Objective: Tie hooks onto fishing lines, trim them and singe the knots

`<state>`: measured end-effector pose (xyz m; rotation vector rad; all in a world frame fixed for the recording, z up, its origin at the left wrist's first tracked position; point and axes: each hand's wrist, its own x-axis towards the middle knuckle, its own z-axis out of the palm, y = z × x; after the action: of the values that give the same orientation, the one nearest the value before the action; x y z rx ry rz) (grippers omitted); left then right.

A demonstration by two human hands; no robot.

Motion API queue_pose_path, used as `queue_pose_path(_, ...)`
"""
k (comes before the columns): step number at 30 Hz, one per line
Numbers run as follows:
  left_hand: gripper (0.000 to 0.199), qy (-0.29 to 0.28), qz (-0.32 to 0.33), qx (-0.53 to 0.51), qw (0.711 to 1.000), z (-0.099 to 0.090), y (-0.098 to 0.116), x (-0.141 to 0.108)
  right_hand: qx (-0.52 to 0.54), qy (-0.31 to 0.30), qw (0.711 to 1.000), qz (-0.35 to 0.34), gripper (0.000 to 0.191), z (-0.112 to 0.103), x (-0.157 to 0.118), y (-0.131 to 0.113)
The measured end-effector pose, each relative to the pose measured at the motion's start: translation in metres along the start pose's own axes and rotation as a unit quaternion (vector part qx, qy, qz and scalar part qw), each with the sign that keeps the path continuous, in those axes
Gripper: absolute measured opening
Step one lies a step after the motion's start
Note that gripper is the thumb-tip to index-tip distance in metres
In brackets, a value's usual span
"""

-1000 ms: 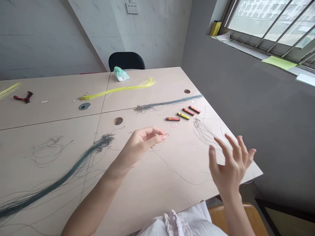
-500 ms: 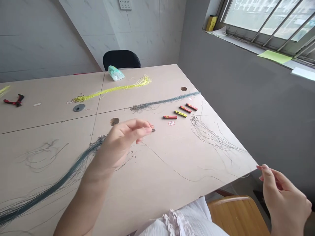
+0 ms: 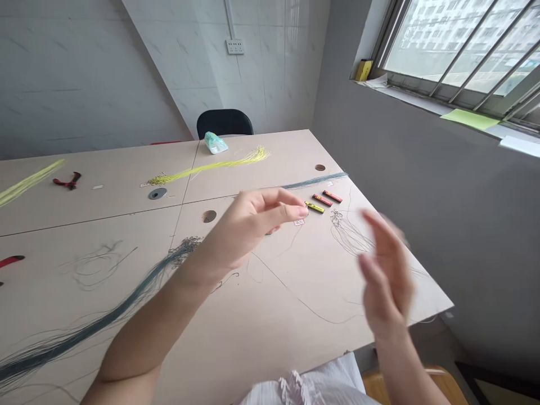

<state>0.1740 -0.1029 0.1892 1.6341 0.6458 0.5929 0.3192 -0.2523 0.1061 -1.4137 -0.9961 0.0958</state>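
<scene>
My left hand (image 3: 270,216) is above the middle of the table, thumb and forefinger pinched on a small dark fish hook (image 3: 307,206) that barely shows at the fingertips. To its right, my right hand (image 3: 386,270) is blurred by motion, with thumb and fingers apart and nothing visible between them. Loose fish hooks (image 3: 228,279) on short lines lie below my left wrist. A thick bundle of blue-grey fishing line (image 3: 122,306), its hooks bunched at the far end, runs beside my left forearm. Behind my right hand lies a looser bunch of hooked lines (image 3: 348,233).
Small red and yellow printed tubes (image 3: 323,199) lie behind my hands. Farther back are a yellow line bundle (image 3: 211,166), a grey disc (image 3: 157,193), red-handled pliers (image 3: 68,181) and a plastic bag (image 3: 216,143). The table (image 3: 261,337) has round holes; its right edge faces a grey wall.
My right hand has come in from beyond the table's right edge, moving left and up, and its pinch has opened. My left hand has shifted right, still pinched. The view has tilted up and turned left.
</scene>
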Motion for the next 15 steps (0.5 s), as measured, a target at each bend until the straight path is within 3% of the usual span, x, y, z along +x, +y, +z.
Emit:
queue_pose_path(1, 0.018, -0.005, -0.007, -0.004, 1.0, 0.002, -0.003, 0.001, 0.11, -0.118, 0.985, 0.054, 0.045, 0.019, 0.002, -0.007)
queue_pose_path(3, 0.019, 0.001, -0.017, -0.016, 1.0, 0.002, -0.009, 0.003, 0.284, -0.278, 0.902, 0.171, 0.039, 0.042, 0.005, -0.013)
queue_pose_path(5, 0.018, 0.043, -0.021, -0.039, 0.998, -0.005, -0.011, 0.008, 0.364, -0.329, 0.83, 0.264, 0.031, 0.044, 0.006, -0.01)
queue_pose_path(6, 0.016, 0.077, -0.018, -0.055, 0.995, -0.012, -0.012, 0.011, 0.371, -0.319, 0.823, 0.289, 0.031, 0.039, 0.005, -0.006)
queue_pose_path(7, 0.014, 0.113, -0.011, -0.075, 0.991, -0.02, -0.012, 0.014, 0.36, -0.299, 0.831, 0.299, 0.033, 0.03, 0.005, -0.001)
queue_pose_path(11, 0.011, 0.237, 0.018, -0.158, 0.958, -0.056, -0.013, 0.024, 0.244, -0.179, 0.917, 0.259, 0.049, -0.023, 0.005, 0.015)
queue_pose_path(15, 0.016, 0.295, 0.028, -0.159, 0.942, -0.073, -0.024, 0.037, 0.047, -0.043, 0.968, 0.243, 0.052, -0.089, -0.003, 0.026)
